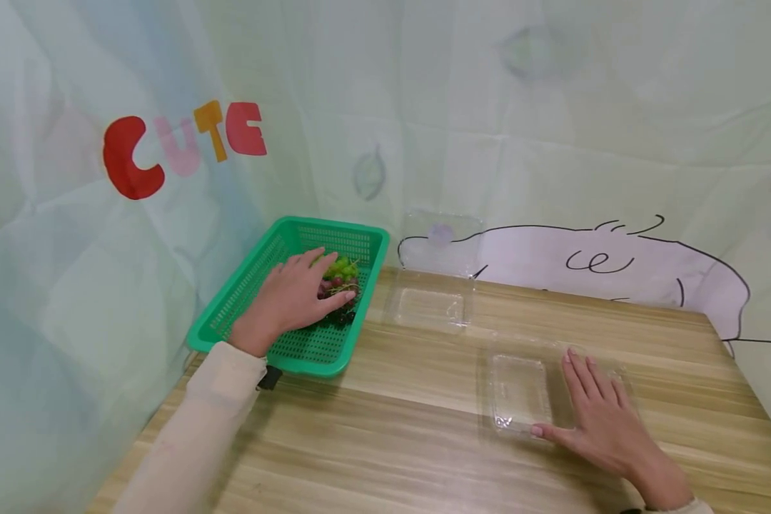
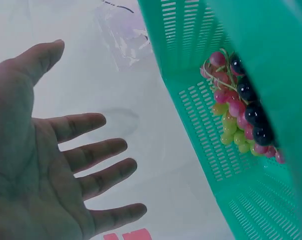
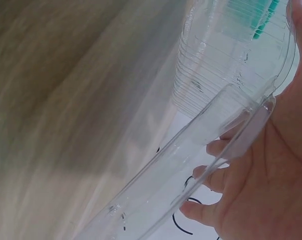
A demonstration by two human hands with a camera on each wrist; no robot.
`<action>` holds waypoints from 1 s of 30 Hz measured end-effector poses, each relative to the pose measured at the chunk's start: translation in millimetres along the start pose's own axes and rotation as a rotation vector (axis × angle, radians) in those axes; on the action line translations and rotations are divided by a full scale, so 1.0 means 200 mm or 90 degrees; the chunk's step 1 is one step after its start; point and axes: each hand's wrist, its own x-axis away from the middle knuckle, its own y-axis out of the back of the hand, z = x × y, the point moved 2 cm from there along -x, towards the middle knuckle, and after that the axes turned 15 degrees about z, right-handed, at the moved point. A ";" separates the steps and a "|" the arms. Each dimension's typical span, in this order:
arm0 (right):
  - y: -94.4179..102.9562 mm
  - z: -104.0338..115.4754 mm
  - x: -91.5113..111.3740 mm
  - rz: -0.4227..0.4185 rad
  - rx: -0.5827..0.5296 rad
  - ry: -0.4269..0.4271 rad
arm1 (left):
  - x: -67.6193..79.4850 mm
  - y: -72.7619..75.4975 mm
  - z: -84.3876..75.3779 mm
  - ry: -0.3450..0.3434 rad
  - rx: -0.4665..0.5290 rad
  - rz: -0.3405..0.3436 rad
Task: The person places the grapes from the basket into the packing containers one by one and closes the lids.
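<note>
My left hand (image 1: 289, 294) hovers over a green plastic basket (image 1: 350, 350), its fingers spread and nothing held. Inside the basket lies a pile of grapes: green ones (image 1: 343, 268) toward the back, red ones (image 2: 236, 107) in the middle and black ones (image 2: 256, 114) beside them. Part of the pile is hidden behind the left hand in the head view. On the right, my right hand (image 1: 607, 425) lies with fairly straight fingers over the lid half of an opened clear plastic box (image 1: 519, 392). In the right wrist view its fingers show behind the box's clear edge (image 3: 248, 132).
A second clear plastic box (image 1: 430, 307) stands opened near the back of the wooden table (image 1: 385, 442), its lid (image 1: 446, 250) upright by the printed curtain (image 1: 552, 143). The curtain hangs along the back and left, close to the basket.
</note>
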 end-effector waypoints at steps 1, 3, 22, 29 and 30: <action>0.00 0.00 0.00 -0.003 0.000 -0.001 | 0.00 0.01 0.00 -0.003 -0.003 0.002; 0.00 0.00 0.00 -0.006 -0.003 0.000 | -0.01 0.02 0.01 -0.008 -0.003 0.010; 0.00 -0.01 0.00 0.006 -0.012 -0.007 | -0.12 0.05 0.12 0.019 0.048 0.162; 0.00 -0.01 0.00 0.010 -0.011 -0.009 | -0.15 0.01 0.16 0.023 0.041 0.180; 0.00 0.00 0.00 0.010 -0.009 -0.009 | -0.16 0.01 0.17 0.023 0.038 0.181</action>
